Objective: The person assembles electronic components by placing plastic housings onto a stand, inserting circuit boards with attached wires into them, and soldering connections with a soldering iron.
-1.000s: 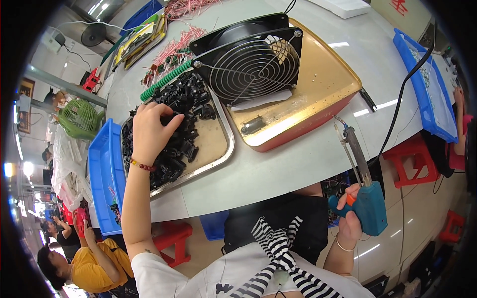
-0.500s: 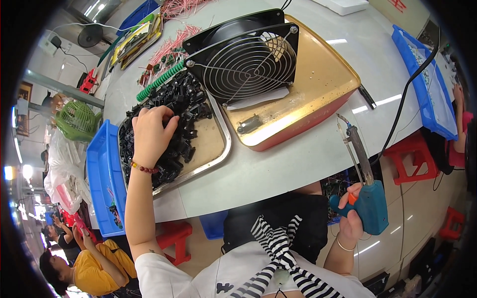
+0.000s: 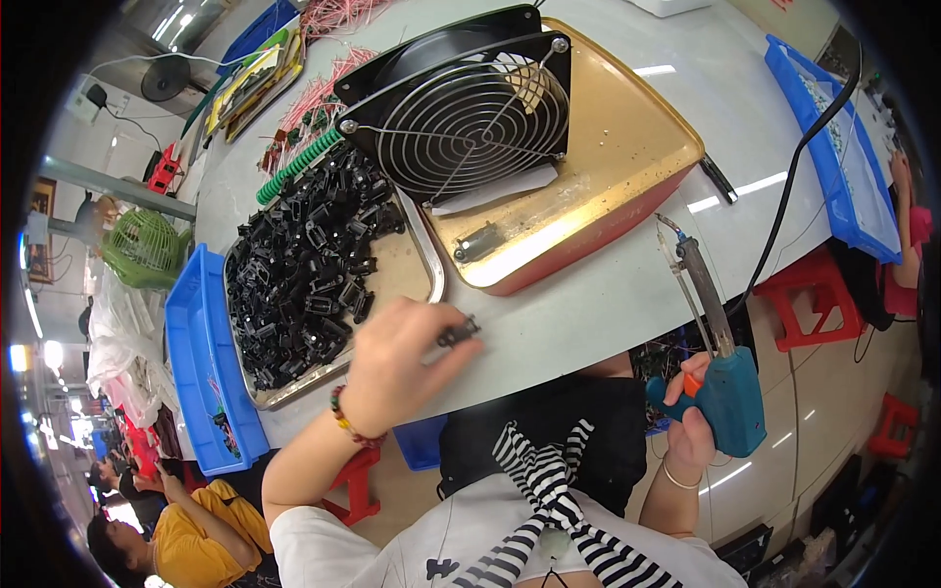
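Note:
A small black plastic part (image 3: pixel 458 333) is pinched between the thumb and fingers of my left hand (image 3: pixel 407 353), over the table just right of the metal tray (image 3: pixel 431 257). That tray holds a heap of similar black plastic parts (image 3: pixel 304 265). My right hand (image 3: pixel 692 421) grips a teal soldering gun (image 3: pixel 735 402), a finger by its orange trigger. The gun points up, its tip near the front right corner of a red and gold box lid (image 3: pixel 627 176). One dark part (image 3: pixel 480 241) lies alone on the lid's gold surface.
A black fan with a wire guard (image 3: pixel 470 137) stands on the lid. A green coiled cord (image 3: pixel 299 167) and pink wires (image 3: pixel 333 83) lie behind the tray. Blue bins (image 3: pixel 201 353) flank the table, and a black cable (image 3: pixel 799 181) hangs at right. Other people sit nearby.
My left hand has moved right and nearer from the heap, bringing out one black plastic part. My right hand and the soldering gun stay nearly in place.

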Demonstrator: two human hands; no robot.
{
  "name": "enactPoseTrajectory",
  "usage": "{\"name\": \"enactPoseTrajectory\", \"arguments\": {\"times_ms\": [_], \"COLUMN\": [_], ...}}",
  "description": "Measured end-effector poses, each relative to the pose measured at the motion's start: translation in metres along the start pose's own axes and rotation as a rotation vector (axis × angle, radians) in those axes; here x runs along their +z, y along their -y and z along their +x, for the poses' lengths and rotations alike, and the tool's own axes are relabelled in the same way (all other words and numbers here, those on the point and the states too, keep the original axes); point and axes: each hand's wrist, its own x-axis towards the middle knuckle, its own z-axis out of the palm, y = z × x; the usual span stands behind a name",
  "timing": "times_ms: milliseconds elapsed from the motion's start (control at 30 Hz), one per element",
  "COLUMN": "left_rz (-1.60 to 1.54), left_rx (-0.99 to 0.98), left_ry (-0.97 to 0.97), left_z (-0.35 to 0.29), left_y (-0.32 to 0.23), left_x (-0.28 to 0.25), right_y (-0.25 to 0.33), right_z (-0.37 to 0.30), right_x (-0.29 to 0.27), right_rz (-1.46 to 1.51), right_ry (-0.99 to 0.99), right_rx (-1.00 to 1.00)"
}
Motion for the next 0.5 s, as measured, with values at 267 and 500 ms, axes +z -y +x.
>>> {"name": "enactPoseTrajectory", "arguments": {"times_ms": [267,500], "left_rz": [0.087,0.098], "left_rx": [0.138,0.244], "left_ry": [-0.024,-0.248], "left_z": [-0.014,0.041], "left_y": [-0.006,-0.025], "left_x": [0.020,-0.021], "right_y": [0.001,0.000], "right_z": [0.001,0.000], "right_x": [-0.005,-0.001], "right_rz": [-0.025,-0.028], "right_ry": [0.045,0.028], "right_rx": [-0.029,0.010]}}
